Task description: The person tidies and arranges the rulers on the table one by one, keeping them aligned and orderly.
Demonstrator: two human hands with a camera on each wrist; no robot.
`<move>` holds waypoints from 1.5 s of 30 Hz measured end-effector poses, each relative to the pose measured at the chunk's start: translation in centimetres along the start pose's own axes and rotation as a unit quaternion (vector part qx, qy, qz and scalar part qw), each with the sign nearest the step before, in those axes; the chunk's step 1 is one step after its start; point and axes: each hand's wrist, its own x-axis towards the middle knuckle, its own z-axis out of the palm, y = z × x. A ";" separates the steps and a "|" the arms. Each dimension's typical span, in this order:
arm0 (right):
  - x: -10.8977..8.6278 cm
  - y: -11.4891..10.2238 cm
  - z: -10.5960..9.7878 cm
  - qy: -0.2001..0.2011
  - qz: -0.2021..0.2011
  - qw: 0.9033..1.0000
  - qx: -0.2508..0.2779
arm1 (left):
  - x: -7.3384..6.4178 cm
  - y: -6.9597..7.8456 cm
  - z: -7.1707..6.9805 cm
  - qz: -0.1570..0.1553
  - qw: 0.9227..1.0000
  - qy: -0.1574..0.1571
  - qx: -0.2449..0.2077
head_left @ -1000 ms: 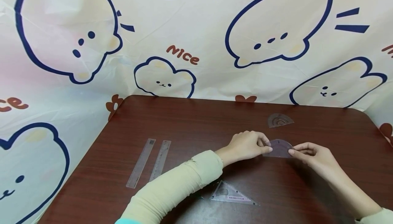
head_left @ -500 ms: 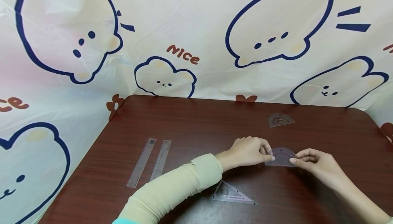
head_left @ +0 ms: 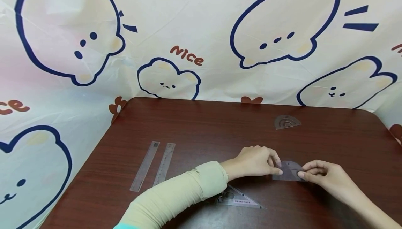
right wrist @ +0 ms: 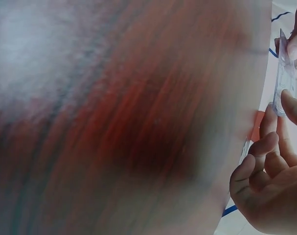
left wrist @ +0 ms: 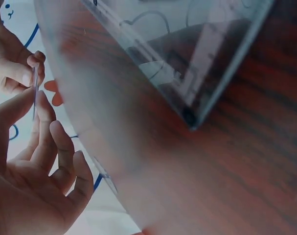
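Observation:
A clear, purplish protractor [head_left: 289, 171] is held between both hands, flat edge toward the person. The left hand [head_left: 257, 161] pinches its left end between thumb and fingers. At the opposite end, the right hand [head_left: 328, 176] pinches it the same way. In the left wrist view the protractor [left wrist: 35, 95] appears edge-on, a thin line between the hands. The right wrist view shows its markings, with the thumb of the right hand [right wrist: 273, 191] against it. Below the left hand lies a clear set square [head_left: 240, 201], its left part hidden by the sleeve.
A second clear protractor [head_left: 287, 122] lies farther back on the dark brown table [head_left: 201, 124]. Two clear rulers, one plain-looking ruler [head_left: 144, 166] and one marked ruler [head_left: 164, 162], lie side by side at left. A printed cloth [head_left: 216, 79] hangs behind the table.
Both hands have moved toward the person with the protractor pinched between them. The other protractor, the rulers and the set square have stayed in place.

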 end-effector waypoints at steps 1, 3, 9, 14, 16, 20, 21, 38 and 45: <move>-0.1 0.0 0.0 -0.002 0.000 1.000 -0.002 | 0.0 0.1 0.0 -0.001 1.000 -0.003 0.003; -0.3 0.0 0.1 -0.007 0.000 1.000 -0.005 | -0.1 0.2 0.1 0.000 1.000 -0.010 0.007; -0.8 0.2 0.3 -0.027 0.007 1.000 -0.006 | -0.5 0.3 0.5 0.000 1.000 -0.023 0.019; -1.2 0.5 0.7 -0.033 0.006 0.999 -0.008 | -0.8 0.4 0.8 0.002 0.999 -0.036 0.026; -1.4 0.6 0.8 -0.038 0.006 0.999 -0.010 | -0.9 0.5 1.0 0.004 0.999 -0.043 0.029; -1.6 0.7 1.0 -0.052 0.005 0.999 -0.015 | -1.0 0.5 1.1 0.001 0.998 -0.051 0.038; -1.6 0.7 1.0 -0.055 0.003 0.998 -0.017 | -1.0 0.5 1.2 0.000 0.998 -0.052 0.042; -2.3 1.6 1.9 -0.109 -0.046 0.993 -0.016 | -1.7 0.4 2.0 0.018 0.994 -0.092 0.061; -2.4 1.4 2.0 -0.113 -0.056 0.992 -0.027 | -1.8 0.5 2.0 0.029 0.992 -0.100 0.066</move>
